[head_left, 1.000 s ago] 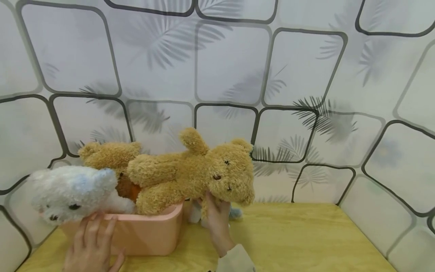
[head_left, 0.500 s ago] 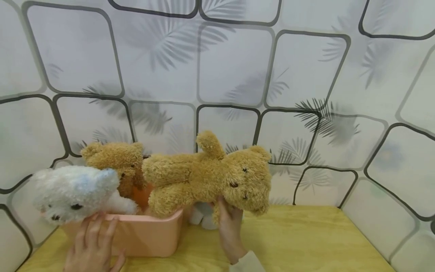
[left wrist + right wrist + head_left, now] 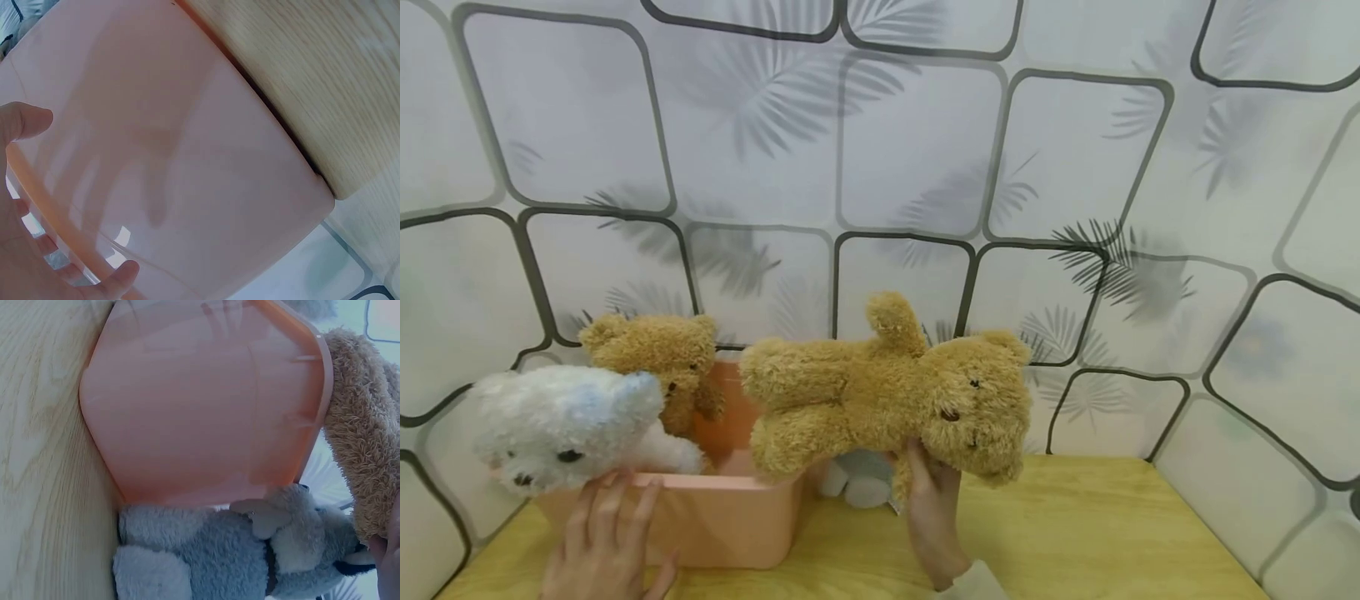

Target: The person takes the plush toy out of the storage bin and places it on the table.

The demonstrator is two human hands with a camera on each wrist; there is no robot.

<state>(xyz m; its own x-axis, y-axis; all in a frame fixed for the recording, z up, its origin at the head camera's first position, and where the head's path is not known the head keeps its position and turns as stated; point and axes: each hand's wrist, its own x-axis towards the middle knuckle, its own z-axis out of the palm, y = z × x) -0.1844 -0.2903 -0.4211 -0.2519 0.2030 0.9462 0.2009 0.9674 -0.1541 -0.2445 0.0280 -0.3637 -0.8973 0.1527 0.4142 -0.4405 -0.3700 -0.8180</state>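
Note:
My right hand (image 3: pixel 936 521) grips a tan teddy bear (image 3: pixel 883 396) by its chest and lower arm. The bear lies sideways in the air, head to the right, its legs over the right end of a pink plastic bin (image 3: pixel 722 521). In the right wrist view its shaggy fur (image 3: pixel 365 437) passes close by the bin's rim. At the bin's front, my left hand (image 3: pixel 598 533) holds the rim, fingers over the edge and thumb (image 3: pixel 31 122) on the outside. A white plush animal with blue patches (image 3: pixel 561 429) leans over that rim, right above the left fingers.
Another tan teddy bear (image 3: pixel 651 350) sits in the bin's back left. A grey-blue plush animal with a dark collar (image 3: pixel 231 556) sits on the wooden table (image 3: pixel 1090 533) against the bin's right end. Patterned walls (image 3: pixel 917 150) rise behind and to the right.
My right hand has carried the teddy bear to the right, from over the bin to mostly past its right end. More of the bin's inside shows. The left hand stays on the rim.

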